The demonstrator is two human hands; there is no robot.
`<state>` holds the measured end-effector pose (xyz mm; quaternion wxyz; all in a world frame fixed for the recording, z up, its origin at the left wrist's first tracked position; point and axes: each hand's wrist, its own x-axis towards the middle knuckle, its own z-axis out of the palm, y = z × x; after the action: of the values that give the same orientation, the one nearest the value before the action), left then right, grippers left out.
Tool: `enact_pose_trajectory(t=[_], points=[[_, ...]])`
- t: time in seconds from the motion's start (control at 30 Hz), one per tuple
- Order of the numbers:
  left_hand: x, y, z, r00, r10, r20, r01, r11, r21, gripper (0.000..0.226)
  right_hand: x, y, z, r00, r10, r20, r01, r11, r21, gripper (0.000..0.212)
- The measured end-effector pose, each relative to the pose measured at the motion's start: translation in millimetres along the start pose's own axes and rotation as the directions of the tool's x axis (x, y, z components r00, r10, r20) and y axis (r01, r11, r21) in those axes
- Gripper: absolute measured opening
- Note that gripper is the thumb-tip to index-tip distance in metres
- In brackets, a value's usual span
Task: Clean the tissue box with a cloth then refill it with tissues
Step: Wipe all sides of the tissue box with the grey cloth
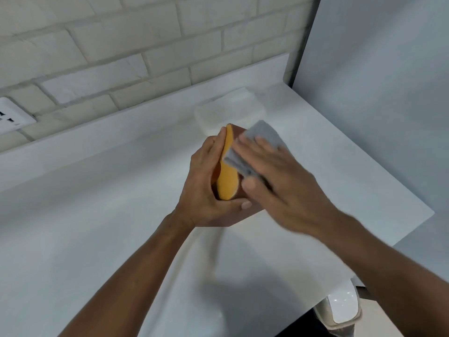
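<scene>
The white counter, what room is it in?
Likely a kitchen or bathroom, hard to tell which: a white countertop, a white brick wall behind it, and a wall socket.

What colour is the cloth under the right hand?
The cloth is light grey; the head view shows it.

A white counter (97, 227) meets a wall (121, 45) of pale painted brick, with a low white upstand (145, 122) along the join. A white socket (12, 116) sits on the brick at far left, cut by the frame edge. A plain white panel (376, 69) stands at the counter's right end. Past the counter's near right edge is a glossy white object (345, 310); what it is cannot be told.
</scene>
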<state>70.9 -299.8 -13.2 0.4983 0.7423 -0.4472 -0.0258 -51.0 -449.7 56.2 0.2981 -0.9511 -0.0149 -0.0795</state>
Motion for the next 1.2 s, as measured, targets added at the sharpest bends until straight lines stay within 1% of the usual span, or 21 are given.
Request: enact_pose_trajectory(t=[0.07,0.13,0.17,0.2,0.27,0.37,0.47,0.53,0.6,0.67,0.7,0.73,0.8,0.83,0.9,0.97,1.03,1.1,1.2], points=[[4.8,-0.4,1.1,0.999,-0.029,0.033,0.029,1.000,-0.007,0.118,31.4,7.0,-9.6,0.997,0.078,-0.004,-0.078,0.995,0.069,0.068],[5.3,0.2,3.8,0.995,-0.080,0.060,0.078,0.996,0.034,0.126,49.9,16.8,-18.2,0.979,0.196,0.056,-0.203,0.957,0.207,0.066],[3.7,1.0,6.0,0.993,-0.095,0.069,0.091,0.994,0.061,0.130,51.3,20.5,-20.3,0.967,0.239,0.088,-0.254,0.932,0.260,0.066],[1.7,2.0,8.4,0.992,-0.105,0.069,0.099,0.991,0.087,0.132,46.8,23.5,-21.4,0.962,0.251,0.106,-0.271,0.922,0.277,0.063],[-0.8,7.7,12.5,0.992,-0.116,0.055,0.108,0.986,0.128,0.132,27.1,26.0,-20.5,0.979,0.192,0.068,-0.203,0.946,0.252,0.060],[-1.6,12.9,16.3,0.991,-0.130,0.023,0.125,0.980,0.154,0.132,-20.9,27.6,-7.9,0.995,0.095,0.004,-0.094,0.975,0.201,0.075],[-2.8,12.1,17.9,0.991,-0.131,0.027,0.125,0.980,0.155,0.134,-71.7,31.1,12.1,0.995,-0.019,-0.099,0.035,0.986,0.162,0.067],[-1.9,12.7,19.7,0.992,-0.120,0.039,0.111,0.978,0.174,0.134,-87.7,30.8,17.7,0.992,-0.023,-0.123,0.046,0.982,0.185,0.061],[-0.3,15.2,22.4,0.991,-0.126,0.048,0.114,0.974,0.196,0.134,-84.5,28.9,15.7,0.989,0.010,-0.146,0.023,0.974,0.226,0.053],[1.8,18.9,24.5,0.991,-0.124,0.055,0.110,0.971,0.212,0.133,-65.3,27.9,8.4,0.984,0.128,-0.122,-0.087,0.952,0.294,0.049],[2.5,20.3,24.9,0.992,-0.118,0.054,0.104,0.971,0.217,0.131,-52.9,29.5,5.5,0.980,0.180,-0.089,-0.144,0.939,0.312,0.056],[2.5,21.4,24.9,0.992,-0.116,0.049,0.102,0.970,0.222,0.130,-40.6,32.0,2.9,0.975,0.213,-0.069,-0.182,0.934,0.309,0.067],[3.0,23.2,24.5,0.992,-0.122,0.040,0.110,0.967,0.228,0.129,-18.0,38.7,-2.6,0.969,0.242,-0.052,-0.219,0.937,0.271,0.087],[3.5,23.3,24.2,0.991,-0.126,0.039,0.114,0.967,0.228,0.128,-8.8,40.7,-4.8,0.969,0.241,-0.054,-0.220,0.941,0.259,0.091],[4.0,23.0,23.4,0.989,-0.143,0.041,0.131,0.967,0.217,0.129,0.5,39.5,-7.2,0.972,0.225,-0.063,-0.202,0.945,0.257,0.091],[2.5,20.9,20.9,0.986,-0.162,0.036,0.152,0.969,0.195,0.131,-8.8,31.8,-3.2,0.981,0.182,-0.069,-0.163,0.960,0.226,0.085],[-0.5,17.7,16.9,0.984,-0.177,0.025,0.170,0.972,0.165,0.136,-32.1,21.8,4.6,0.992,0.064,-0.105,-0.047,0.986,0.159,0.074],[-3.3,15.4,14.1,0.985,-0.173,0.024,0.168,0.976,0.140,0.138,-58.3,18.1,13.2,0.995,-0.026,-0.098,0.036,0.993,0.108,0.069],[-5.1,14.0,13.1,0.988,-0.154,0.026,0.151,0.983,0.109,0.136,-69.2,24.3,12.8,0.996,-0.040,-0.078,0.046,0.996,0.080,0.063]])
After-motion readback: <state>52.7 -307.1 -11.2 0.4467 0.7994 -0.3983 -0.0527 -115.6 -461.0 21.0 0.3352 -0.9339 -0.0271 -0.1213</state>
